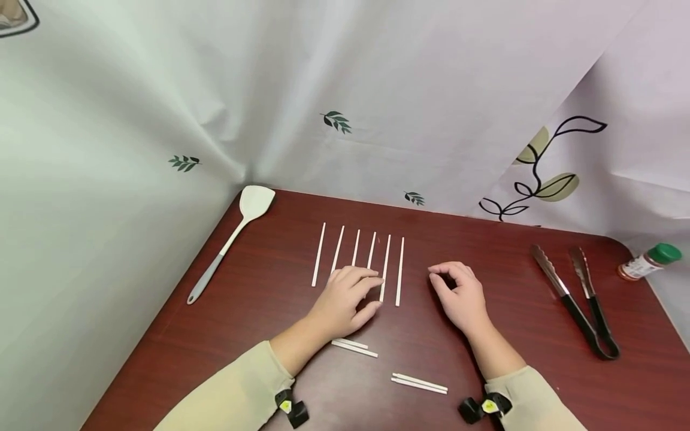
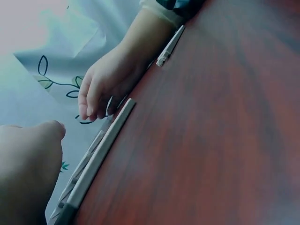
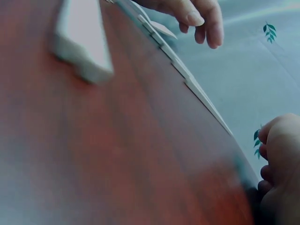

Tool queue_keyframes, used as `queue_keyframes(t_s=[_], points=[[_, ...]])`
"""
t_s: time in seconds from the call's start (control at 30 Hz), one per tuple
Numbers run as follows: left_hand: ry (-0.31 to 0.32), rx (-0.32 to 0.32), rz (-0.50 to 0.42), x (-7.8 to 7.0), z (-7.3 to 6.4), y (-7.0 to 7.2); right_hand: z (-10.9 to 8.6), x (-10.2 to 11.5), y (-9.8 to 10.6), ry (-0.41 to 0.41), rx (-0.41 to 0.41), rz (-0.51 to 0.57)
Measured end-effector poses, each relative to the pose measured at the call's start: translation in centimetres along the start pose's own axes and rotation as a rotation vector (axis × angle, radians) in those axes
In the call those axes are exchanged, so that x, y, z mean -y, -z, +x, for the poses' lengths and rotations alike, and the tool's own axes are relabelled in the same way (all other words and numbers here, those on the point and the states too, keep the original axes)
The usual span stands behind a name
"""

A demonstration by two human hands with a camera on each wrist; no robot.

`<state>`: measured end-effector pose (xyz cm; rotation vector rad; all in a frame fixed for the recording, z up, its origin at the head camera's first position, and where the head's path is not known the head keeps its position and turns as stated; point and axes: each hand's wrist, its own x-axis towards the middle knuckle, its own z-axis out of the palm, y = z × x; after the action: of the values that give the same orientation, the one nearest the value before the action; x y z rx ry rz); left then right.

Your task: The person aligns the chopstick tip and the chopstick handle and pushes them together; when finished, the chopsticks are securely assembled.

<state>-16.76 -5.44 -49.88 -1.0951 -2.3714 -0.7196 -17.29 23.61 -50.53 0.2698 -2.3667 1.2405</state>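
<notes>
Several thin white sticks lie side by side in a row on the dark red table. My left hand is over the row, its fingers loosely bent and parted from the thumb, with nothing in its grasp; it hides the lower ends of some sticks. To the right of the row, my right hand has its fingers loosely curled, thumb tip near the index tip, and holds nothing. Two short-looking white sticks lie by the left wrist, partly covered. Another pair lies nearer the front, between the forearms.
A white spatula with a grey handle end lies along the left edge. On the right are spread metal tongs with black handles, and a green-capped jar by the right edge. A patterned white cloth hangs behind the table.
</notes>
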Motion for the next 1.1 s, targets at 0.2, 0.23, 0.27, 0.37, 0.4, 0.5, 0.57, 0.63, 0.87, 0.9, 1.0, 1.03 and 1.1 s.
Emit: queue_keyframes(t_s=[0.2, 0.23, 0.27, 0.37, 0.4, 0.5, 0.57, 0.63, 0.87, 0.9, 1.0, 1.03, 1.1], points=[[-0.026, 0.068, -0.069, 0.1, -1.4, 0.7, -1.9, 0.5, 0.8, 0.003, 0.034, -0.018], [-0.031, 0.082, -0.084, 0.1, -1.7, 0.9, -2.2, 0.7, 1.0, 0.0, 0.042, -0.026], [-0.038, 0.093, -0.1, 0.2, -1.9, 1.1, -2.5, 0.8, 1.1, -0.003, 0.052, -0.034], [-0.072, 0.112, -0.138, 0.3, -2.6, 1.5, -3.4, 1.1, 1.5, 0.006, 0.074, -0.054], [-0.086, 0.113, -0.148, 0.3, -2.9, 1.7, -3.7, 1.2, 1.7, 0.02, 0.079, -0.058], [-0.123, 0.11, -0.163, 0.4, -3.7, 2.0, -4.6, 1.6, 2.1, 0.073, 0.088, -0.068], [-0.132, 0.113, -0.172, 0.4, -4.2, 2.2, -5.2, 1.9, 2.2, 0.113, 0.092, -0.07], [-0.139, 0.116, -0.171, 0.4, -4.7, 2.5, -5.7, 2.2, 2.3, 0.151, 0.096, -0.069], [-0.181, 0.123, -0.158, 0.3, -5.6, 3.2, -7.2, 2.9, 2.4, 0.218, 0.12, -0.066], [-0.194, 0.117, -0.153, 0.3, -5.7, 3.3, -7.4, 2.9, 2.4, 0.221, 0.13, -0.069], [-0.21, 0.107, -0.151, 0.4, -5.9, 3.5, -8.0, 3.2, 2.4, 0.24, 0.165, -0.071], [-0.213, 0.103, -0.152, 0.5, -5.9, 3.5, -8.2, 3.3, 2.4, 0.254, 0.176, -0.068], [-0.216, 0.093, -0.156, 0.5, -6.0, 3.5, -8.7, 3.5, 2.3, 0.299, 0.195, -0.057]])
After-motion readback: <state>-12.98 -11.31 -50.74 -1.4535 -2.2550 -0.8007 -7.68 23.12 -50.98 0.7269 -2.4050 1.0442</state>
